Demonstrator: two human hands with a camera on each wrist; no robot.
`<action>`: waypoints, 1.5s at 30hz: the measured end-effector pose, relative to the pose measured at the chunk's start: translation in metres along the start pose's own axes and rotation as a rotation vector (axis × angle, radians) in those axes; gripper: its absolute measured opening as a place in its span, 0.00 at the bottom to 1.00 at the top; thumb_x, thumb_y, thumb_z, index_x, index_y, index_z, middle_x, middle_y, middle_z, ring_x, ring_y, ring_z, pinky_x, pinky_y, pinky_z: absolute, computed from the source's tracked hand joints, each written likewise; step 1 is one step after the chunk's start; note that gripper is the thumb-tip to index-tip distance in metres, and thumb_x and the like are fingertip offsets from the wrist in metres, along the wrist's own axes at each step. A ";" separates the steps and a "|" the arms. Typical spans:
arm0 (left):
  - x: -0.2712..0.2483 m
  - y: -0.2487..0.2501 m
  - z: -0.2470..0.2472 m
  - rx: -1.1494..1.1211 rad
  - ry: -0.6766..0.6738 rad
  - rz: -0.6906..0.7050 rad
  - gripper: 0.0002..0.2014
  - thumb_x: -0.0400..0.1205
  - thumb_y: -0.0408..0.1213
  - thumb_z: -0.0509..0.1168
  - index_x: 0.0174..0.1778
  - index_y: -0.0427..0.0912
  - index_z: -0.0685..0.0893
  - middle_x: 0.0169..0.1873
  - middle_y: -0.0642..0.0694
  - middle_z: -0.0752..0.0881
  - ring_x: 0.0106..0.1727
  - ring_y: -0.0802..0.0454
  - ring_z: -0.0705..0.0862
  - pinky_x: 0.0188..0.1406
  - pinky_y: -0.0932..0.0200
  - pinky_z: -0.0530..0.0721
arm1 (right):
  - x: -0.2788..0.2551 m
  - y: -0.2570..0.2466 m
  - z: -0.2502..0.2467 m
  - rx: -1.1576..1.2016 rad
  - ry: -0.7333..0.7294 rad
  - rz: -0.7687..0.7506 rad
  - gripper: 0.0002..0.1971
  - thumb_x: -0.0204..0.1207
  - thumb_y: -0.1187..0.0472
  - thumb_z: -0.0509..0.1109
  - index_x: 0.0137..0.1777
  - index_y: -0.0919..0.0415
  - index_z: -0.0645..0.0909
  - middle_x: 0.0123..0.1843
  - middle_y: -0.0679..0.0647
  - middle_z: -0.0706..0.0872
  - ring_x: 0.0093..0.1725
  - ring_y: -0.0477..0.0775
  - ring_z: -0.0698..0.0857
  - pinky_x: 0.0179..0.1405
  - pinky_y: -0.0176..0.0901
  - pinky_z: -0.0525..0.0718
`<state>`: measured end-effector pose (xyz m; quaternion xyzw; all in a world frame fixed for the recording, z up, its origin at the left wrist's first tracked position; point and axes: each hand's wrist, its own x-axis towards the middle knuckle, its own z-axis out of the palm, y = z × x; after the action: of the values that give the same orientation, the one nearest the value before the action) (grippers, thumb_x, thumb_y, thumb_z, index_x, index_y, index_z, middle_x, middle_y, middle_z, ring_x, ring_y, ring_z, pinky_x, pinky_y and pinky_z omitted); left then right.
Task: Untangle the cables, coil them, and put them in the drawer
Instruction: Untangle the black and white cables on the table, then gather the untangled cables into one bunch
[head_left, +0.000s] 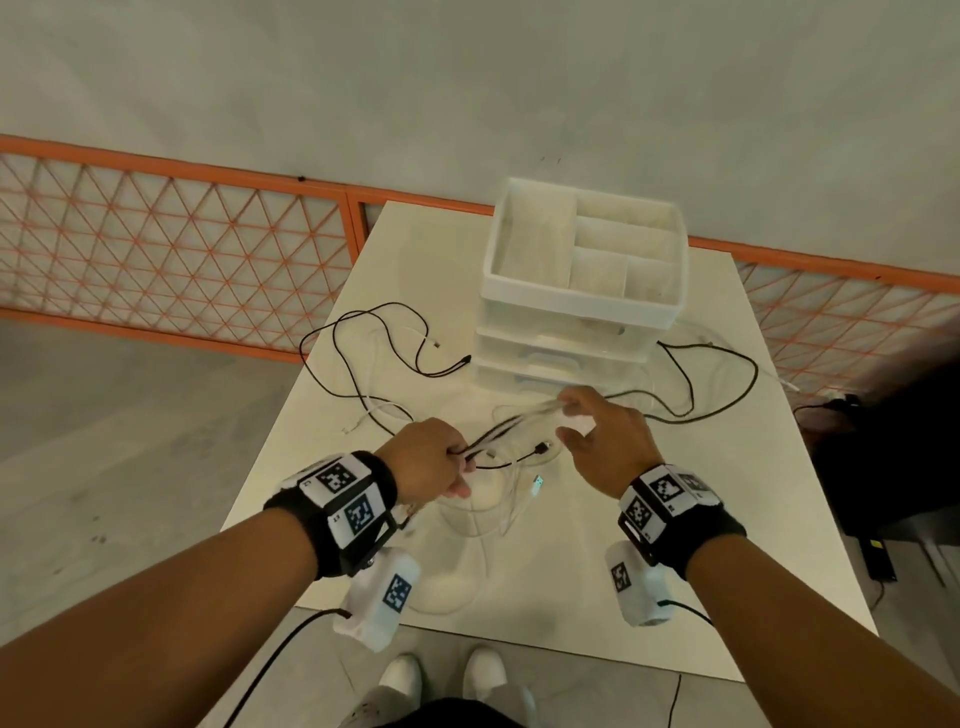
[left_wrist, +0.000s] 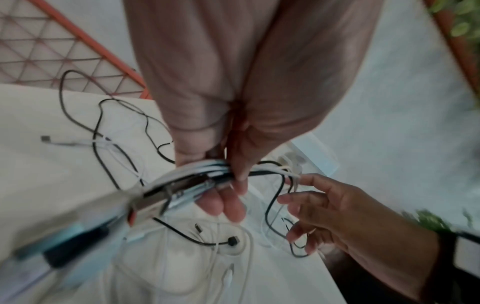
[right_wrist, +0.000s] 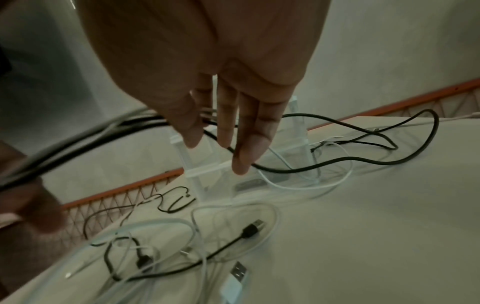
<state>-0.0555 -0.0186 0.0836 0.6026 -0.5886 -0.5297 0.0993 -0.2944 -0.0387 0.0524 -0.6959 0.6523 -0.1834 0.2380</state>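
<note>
Several black and white cables lie tangled on the white table. My left hand grips a bundle of black and white cable strands in its fist above the table's front. My right hand pinches the white strands of that bundle between thumb and forefinger, its other fingers straight. The bundle stretches between both hands. A black USB plug and a white USB plug lie below the hands. The white drawer unit stands just behind, its drawers closed.
On top of the drawer unit sits an open divided tray. Loose black cable loops spread left and right of the unit. An orange lattice fence runs behind the table. A dark object stands at the right.
</note>
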 end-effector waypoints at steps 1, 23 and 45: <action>0.002 0.000 -0.001 -0.038 0.023 -0.007 0.12 0.86 0.24 0.54 0.45 0.33 0.83 0.40 0.45 0.87 0.35 0.55 0.88 0.34 0.65 0.85 | -0.001 -0.006 -0.001 0.024 -0.030 0.008 0.24 0.79 0.57 0.73 0.74 0.43 0.74 0.58 0.43 0.88 0.47 0.53 0.88 0.62 0.49 0.84; -0.011 -0.028 -0.040 -0.032 0.156 -0.020 0.11 0.86 0.35 0.64 0.41 0.33 0.85 0.27 0.46 0.78 0.27 0.54 0.73 0.26 0.65 0.71 | -0.063 -0.003 0.085 -0.281 -0.463 -0.280 0.09 0.79 0.68 0.62 0.50 0.53 0.78 0.56 0.45 0.78 0.49 0.57 0.83 0.44 0.46 0.79; 0.001 0.085 -0.034 -0.677 -0.029 0.289 0.08 0.89 0.32 0.57 0.50 0.33 0.78 0.47 0.33 0.89 0.56 0.36 0.89 0.64 0.45 0.82 | -0.005 -0.101 -0.087 0.516 0.101 -0.170 0.13 0.85 0.69 0.66 0.52 0.52 0.90 0.39 0.44 0.90 0.24 0.48 0.79 0.31 0.47 0.82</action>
<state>-0.0815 -0.0610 0.1606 0.4386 -0.4605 -0.6835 0.3583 -0.2613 -0.0380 0.1816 -0.6546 0.5343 -0.3971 0.3582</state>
